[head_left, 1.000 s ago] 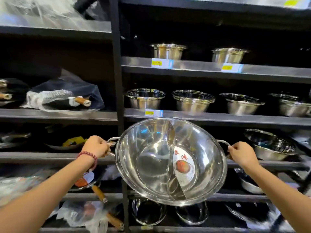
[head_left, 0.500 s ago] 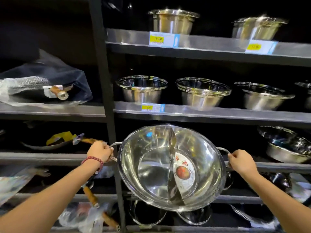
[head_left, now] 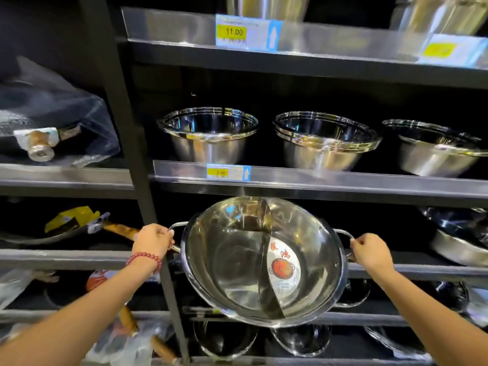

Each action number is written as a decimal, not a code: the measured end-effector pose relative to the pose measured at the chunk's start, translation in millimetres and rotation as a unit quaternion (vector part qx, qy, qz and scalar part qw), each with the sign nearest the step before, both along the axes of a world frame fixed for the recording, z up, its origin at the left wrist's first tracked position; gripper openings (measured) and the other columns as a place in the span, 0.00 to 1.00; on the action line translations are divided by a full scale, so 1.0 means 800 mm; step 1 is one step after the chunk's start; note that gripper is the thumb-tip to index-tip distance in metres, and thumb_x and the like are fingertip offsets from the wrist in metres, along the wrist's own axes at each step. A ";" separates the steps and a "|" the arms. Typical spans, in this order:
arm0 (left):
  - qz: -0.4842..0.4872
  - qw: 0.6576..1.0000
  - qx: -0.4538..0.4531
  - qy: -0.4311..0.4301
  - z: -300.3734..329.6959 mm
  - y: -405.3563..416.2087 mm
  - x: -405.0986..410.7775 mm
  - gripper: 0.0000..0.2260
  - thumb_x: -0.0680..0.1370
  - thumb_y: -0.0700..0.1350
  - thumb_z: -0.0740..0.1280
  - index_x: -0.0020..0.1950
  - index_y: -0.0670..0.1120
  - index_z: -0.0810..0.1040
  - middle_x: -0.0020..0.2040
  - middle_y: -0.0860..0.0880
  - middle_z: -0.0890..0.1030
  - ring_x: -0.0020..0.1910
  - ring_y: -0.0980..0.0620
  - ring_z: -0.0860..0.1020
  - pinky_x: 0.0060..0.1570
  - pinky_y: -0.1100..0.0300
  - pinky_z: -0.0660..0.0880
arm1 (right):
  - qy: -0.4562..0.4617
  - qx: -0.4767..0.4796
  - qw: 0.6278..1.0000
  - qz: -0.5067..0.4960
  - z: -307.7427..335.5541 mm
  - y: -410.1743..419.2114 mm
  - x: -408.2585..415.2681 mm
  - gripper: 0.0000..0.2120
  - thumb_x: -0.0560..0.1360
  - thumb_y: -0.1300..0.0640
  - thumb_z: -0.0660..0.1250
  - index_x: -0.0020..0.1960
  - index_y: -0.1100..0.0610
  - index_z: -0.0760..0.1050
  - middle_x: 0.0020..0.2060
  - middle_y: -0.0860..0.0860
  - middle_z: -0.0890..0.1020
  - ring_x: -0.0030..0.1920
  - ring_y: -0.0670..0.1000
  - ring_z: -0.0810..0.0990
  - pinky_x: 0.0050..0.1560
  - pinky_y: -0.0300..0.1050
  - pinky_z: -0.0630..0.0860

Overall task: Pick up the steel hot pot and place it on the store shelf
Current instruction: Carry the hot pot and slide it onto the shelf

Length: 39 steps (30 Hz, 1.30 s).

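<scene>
Left hand (head_left: 153,240) and right hand (head_left: 369,253) clamp the hot pot (head_left: 264,260) handles before dark, seemingly metal shelving (head_left: 317,180).

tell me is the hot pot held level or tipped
Tipped: the hot pot tilts toward the camera, showing its whole inside and divider.

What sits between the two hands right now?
In the head view, only the steel hot pot spans the gap: left hand and right hand each grip a side handle.
</scene>
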<state>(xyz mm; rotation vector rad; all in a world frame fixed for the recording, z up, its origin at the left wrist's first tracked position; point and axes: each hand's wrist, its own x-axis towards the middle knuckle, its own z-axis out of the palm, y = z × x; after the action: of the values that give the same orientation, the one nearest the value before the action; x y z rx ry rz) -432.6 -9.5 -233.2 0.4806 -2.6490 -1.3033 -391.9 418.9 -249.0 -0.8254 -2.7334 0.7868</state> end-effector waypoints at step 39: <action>0.054 0.998 -0.025 -0.001 -0.070 0.065 -0.075 0.16 0.80 0.40 0.58 0.62 0.33 0.75 0.56 0.34 0.81 0.57 0.36 0.77 0.61 0.47 0.70 | -0.062 -0.177 0.980 0.065 -0.066 0.032 -0.120 0.11 0.79 0.62 0.58 0.38 0.60 0.70 0.34 0.56 0.75 0.38 0.57 0.75 0.44 0.52 0.73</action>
<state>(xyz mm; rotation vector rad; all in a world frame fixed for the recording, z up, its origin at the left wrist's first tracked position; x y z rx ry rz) -492.6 42.3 -289.2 0.6096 -2.6100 -1.2041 -487.9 444.5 -301.5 -0.7851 -2.8210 1.3206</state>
